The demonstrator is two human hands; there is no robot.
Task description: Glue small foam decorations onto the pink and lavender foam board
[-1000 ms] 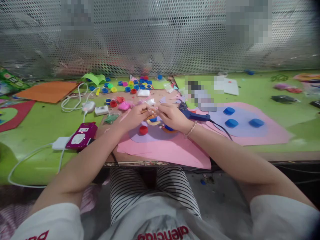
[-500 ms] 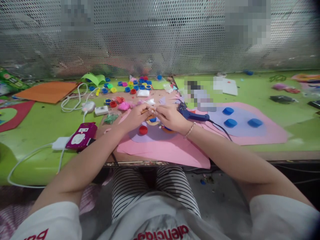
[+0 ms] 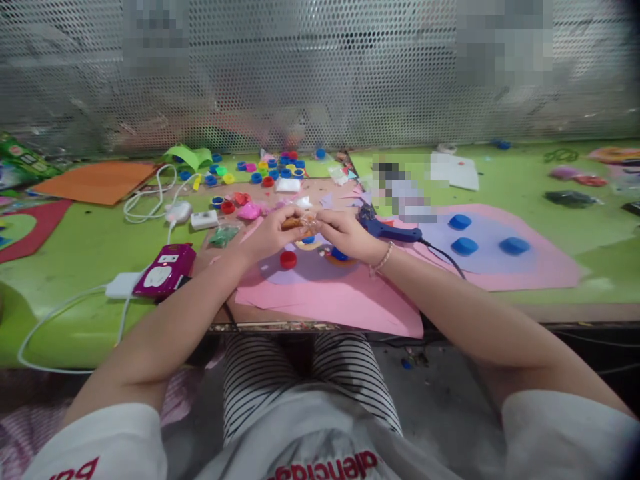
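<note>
A small clear plastic bag (image 3: 309,225) with something orange-brown inside is held between both hands above the paper. My left hand (image 3: 270,235) is closed round its brown end. My right hand (image 3: 351,237) pinches the clear end with thumb and fingers. Below lies a lilac paper shape (image 3: 277,275) on a pink paper sheet (image 3: 335,307). A red bottle cap (image 3: 288,260) rests on the lilac paper, and a blue cap (image 3: 341,255) shows beneath my right hand. Just right of that hand is a blue glue gun (image 3: 395,231) with a black cord.
Several blue caps (image 3: 464,246) sit on another lilac and pink paper piece at right. Many coloured caps (image 3: 257,178) are scattered toward the mesh panel (image 3: 320,87). A magenta power socket box (image 3: 165,270) with white cables and an orange sheet (image 3: 95,183) lie at left.
My hands have drawn slightly apart, and more of the clear bag shows between the fingers. The caps and papers stay where they were.
</note>
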